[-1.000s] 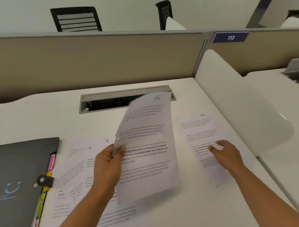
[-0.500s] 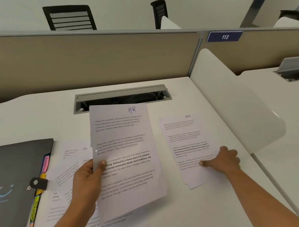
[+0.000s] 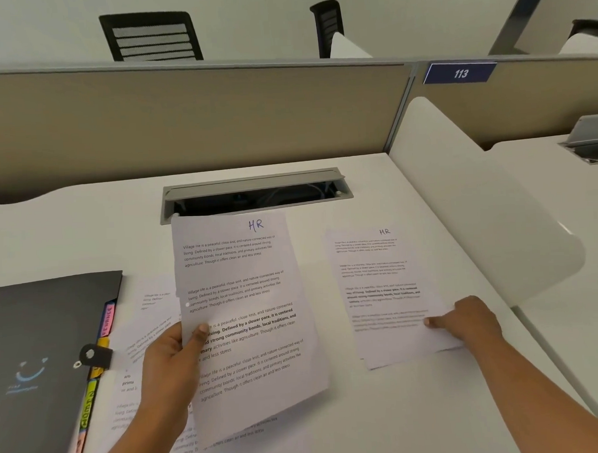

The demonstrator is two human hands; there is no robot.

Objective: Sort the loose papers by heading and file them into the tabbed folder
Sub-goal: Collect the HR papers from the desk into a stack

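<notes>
Basically, a white desk (image 3: 85, 235) sits under everything. Dark tabbed folder (image 3: 38, 333) lies closed well left of the left hand (image 3: 170, 362) fingers, coloured tabs facing them. Loose papers (image 3: 148, 335) spread beneath that hand. Its thumb and fingers pinch the left edge of a raised sheet headed HR (image 3: 246, 297), tilted off the desk. Small HR stack (image 3: 378, 274) lies flat further right. Right hand (image 3: 466, 321) rests on its lower right corner, index finger (image 3: 435, 321) stretched flat, pressing.
</notes>
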